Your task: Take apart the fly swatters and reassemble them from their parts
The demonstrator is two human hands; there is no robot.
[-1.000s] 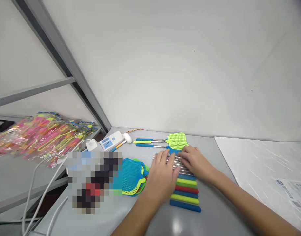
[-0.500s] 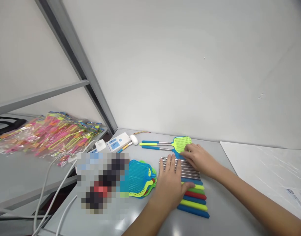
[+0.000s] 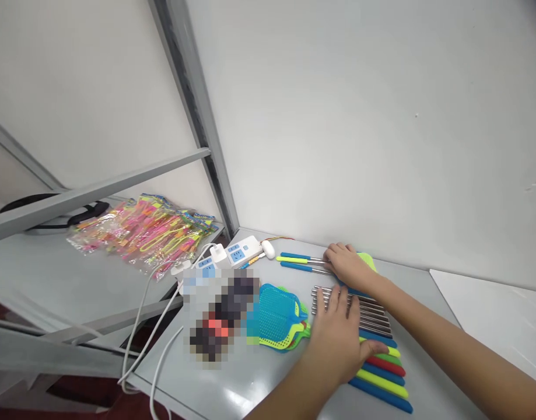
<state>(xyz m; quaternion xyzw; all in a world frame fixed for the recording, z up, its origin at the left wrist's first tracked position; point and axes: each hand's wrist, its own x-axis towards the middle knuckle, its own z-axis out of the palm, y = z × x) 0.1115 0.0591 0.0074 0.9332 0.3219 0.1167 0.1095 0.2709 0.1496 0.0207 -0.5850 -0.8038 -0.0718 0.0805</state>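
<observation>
My left hand (image 3: pixel 337 335) lies spread over a row of metal rods (image 3: pixel 372 318) with blue, yellow, green and red handles (image 3: pixel 384 379), thumb out across the handles. Behind it, my right hand (image 3: pixel 349 265) is curled over the thin shafts of a few fly swatters (image 3: pixel 296 261), whose blue and yellow handles point left. A yellow-green mesh head (image 3: pixel 367 261) shows past that hand; its fingertips are partly hidden. Left of the rods sits a stack of blue, green and red swatter heads (image 3: pixel 279 315).
A white power strip (image 3: pixel 244 251) with a plug and cables stands at the back left beside a small white object (image 3: pixel 268 249). Packaged pink and yellow items (image 3: pixel 154 233) lie on a neighbouring table behind a metal bar (image 3: pixel 119 181). A white sheet (image 3: pixel 490 318) lies at right. One patch is blurred.
The view has turned left. My right hand has moved from the swatter heads leftward onto their shafts. My left hand stays spread on the rods.
</observation>
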